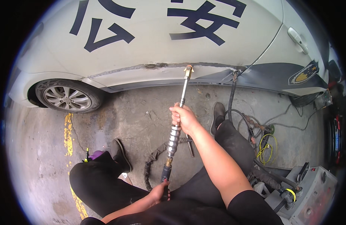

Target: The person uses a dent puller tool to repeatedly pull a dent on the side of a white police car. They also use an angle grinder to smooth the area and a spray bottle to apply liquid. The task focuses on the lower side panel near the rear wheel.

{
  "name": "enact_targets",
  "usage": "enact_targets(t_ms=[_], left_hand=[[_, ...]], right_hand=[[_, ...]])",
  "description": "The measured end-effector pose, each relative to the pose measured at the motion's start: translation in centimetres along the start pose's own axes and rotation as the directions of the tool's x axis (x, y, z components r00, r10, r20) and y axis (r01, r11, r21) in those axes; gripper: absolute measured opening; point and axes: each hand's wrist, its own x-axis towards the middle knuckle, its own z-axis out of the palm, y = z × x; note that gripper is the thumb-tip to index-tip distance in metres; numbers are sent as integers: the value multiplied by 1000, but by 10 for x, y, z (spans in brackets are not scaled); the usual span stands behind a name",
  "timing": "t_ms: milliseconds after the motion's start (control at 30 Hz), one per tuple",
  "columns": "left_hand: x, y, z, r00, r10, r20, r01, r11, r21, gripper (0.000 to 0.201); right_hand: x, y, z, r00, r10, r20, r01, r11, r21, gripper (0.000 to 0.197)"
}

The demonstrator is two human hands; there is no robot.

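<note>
A long slide-hammer dent puller (173, 140) slants up from my lap to the side of a white car (150, 48). Its copper-coloured tip meets a scraped, bare-metal strip (124, 69) along the lower body panel. My right hand (183, 118) is wrapped around the puller's shaft, just above the ribbed silver section. Down at the black rear grip, my left hand (158, 193) is closed around the handle. A side bar (191, 148) sticks out beside the shaft. Behind the puller, a dark sleeved cable (152, 157) loops over the floor.
To the right, a thick black cable (232, 95) is fixed to the car's lower edge. A grey machine (310, 198) with hoses stands at lower right, near a yellow cord (265, 150). The car wheel (67, 96) is at left; a purple object (96, 154) lies beside my left knee.
</note>
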Motion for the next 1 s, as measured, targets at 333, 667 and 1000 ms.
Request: enact_targets(t_ms=[333, 667, 1000], left_hand=[[-18, 7, 15, 1000, 17, 18, -18, 998, 53, 47], [-12, -6, -3, 1000, -21, 3, 21, 996, 81, 36], [-15, 2, 4, 1000, -13, -13, 15, 995, 100, 17]], right_hand=[[-41, 32, 31, 941, -45, -336, -23, 980, -196, 21], [-57, 54, 51, 904, -55, -425, -3, 991, -135, 22], [-22, 32, 48, 853, -296, -429, 103, 902, -419, 31]])
